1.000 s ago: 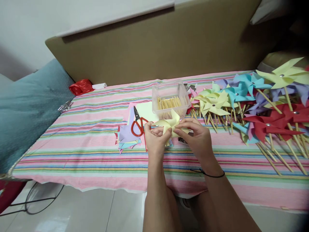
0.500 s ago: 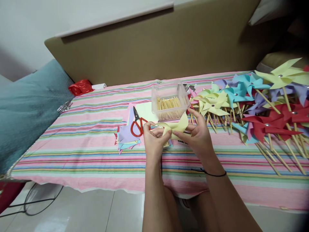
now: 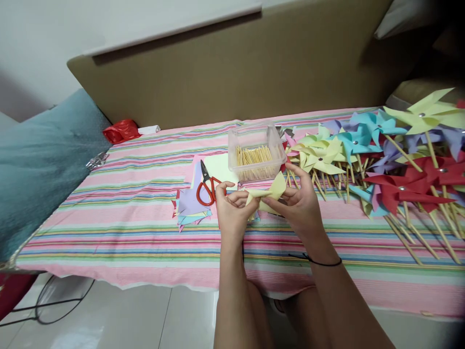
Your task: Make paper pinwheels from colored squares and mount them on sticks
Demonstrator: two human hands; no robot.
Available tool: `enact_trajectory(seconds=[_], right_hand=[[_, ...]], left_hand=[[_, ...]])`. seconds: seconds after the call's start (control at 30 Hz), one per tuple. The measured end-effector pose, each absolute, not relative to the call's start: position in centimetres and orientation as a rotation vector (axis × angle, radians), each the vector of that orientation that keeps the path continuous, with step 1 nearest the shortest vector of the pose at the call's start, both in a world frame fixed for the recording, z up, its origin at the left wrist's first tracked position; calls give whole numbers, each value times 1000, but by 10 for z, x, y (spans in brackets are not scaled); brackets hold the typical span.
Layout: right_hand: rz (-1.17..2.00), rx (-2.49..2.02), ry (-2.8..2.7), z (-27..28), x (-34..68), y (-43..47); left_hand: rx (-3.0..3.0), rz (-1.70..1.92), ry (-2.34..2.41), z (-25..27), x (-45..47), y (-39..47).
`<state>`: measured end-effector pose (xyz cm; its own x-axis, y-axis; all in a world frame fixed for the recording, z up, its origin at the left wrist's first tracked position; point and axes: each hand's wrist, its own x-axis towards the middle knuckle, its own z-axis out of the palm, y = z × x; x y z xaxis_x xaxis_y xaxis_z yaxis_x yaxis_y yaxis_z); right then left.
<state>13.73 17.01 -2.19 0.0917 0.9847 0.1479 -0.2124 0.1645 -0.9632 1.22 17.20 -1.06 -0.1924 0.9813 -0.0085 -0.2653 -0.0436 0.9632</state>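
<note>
"How's the grip, from where you sit?"

"On my feed, the left hand (image 3: 234, 212) and right hand (image 3: 301, 209) both hold the folded yellow paper (image 3: 275, 190) above the striped cloth (image 3: 127, 208), thumbs pressing in, forefingers spread apart."

"Beyond that?"

"I see red-handled scissors (image 3: 206, 179) on coloured paper (image 3: 191, 199), then a clear box (image 3: 280, 157) of wooden sticks (image 3: 254, 155) beside pinwheels (image 3: 358, 142)."

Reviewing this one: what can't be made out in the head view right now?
All in the head view:
- Middle of the yellow paper: covered by the left hand and right hand.
- Part of the scissors: behind the left hand.
- Outermost pinwheels: cut off by the right edge.
- Red thing: cut off by the left edge.
</note>
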Motion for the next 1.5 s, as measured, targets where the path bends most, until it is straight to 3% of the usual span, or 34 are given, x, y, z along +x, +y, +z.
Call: enact_trajectory(seconds=[0.43,1.13,1.5], right_hand=[[1087,-1037,-1009,-17,138,169],[1302,-1050,-898,-31,141,178],[847,-1101,-1026,-23,142,198]], left_hand=[[906,1506,1105,-14,17,173],[847,1436,1066,-18,13,176],[341,1725,1153,-22,-19,181]])
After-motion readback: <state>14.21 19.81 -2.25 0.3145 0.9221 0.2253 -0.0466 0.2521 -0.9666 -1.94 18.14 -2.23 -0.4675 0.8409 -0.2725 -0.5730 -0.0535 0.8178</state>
